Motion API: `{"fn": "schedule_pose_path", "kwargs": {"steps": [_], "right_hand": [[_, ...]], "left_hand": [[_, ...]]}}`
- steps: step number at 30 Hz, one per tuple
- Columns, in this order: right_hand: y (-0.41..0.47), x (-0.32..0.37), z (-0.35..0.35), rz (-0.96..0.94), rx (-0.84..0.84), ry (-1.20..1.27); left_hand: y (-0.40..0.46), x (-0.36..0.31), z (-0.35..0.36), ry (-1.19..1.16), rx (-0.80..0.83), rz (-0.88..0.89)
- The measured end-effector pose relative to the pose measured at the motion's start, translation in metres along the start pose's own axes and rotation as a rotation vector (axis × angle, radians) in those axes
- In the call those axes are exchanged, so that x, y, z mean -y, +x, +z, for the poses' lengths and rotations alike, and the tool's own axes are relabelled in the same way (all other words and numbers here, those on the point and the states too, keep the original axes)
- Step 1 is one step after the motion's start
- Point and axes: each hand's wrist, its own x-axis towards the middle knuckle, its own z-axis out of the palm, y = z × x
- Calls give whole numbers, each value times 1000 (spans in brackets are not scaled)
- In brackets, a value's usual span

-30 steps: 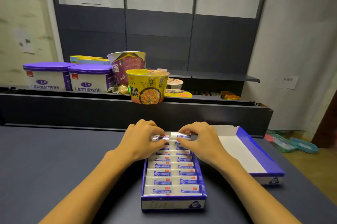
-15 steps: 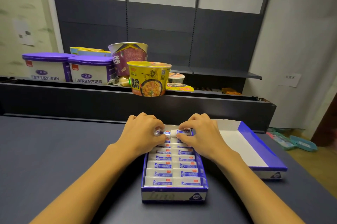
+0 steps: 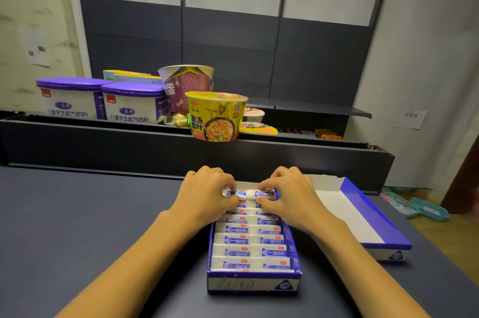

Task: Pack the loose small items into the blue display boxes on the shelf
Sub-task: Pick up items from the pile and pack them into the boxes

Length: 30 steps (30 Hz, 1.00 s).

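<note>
Each hand, left hand (image 3: pixel 207 194) and right hand (image 3: pixel 287 194), pinches an eraser (image 3: pixel 234 193) over the blue display box (image 3: pixel 254 281)'s far end. Lower both level, seating them flush behind the filled rows.

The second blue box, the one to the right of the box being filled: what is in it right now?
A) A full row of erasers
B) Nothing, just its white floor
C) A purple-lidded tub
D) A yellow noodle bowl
B: the second blue box shows only its bare white floor, while the erasers sit in the box being filled.
</note>
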Motion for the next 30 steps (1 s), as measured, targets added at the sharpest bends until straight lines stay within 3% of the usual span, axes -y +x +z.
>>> {"fn": "schedule_pose_path", "kwargs": {"steps": [22, 30], "right_hand": [[5, 0, 0, -1, 90, 9], [-3, 6, -9, -42, -14, -9]], "left_hand": [[-1, 0, 1, -42, -13, -34], [-6, -5, -8, 26, -49, -54]]}}
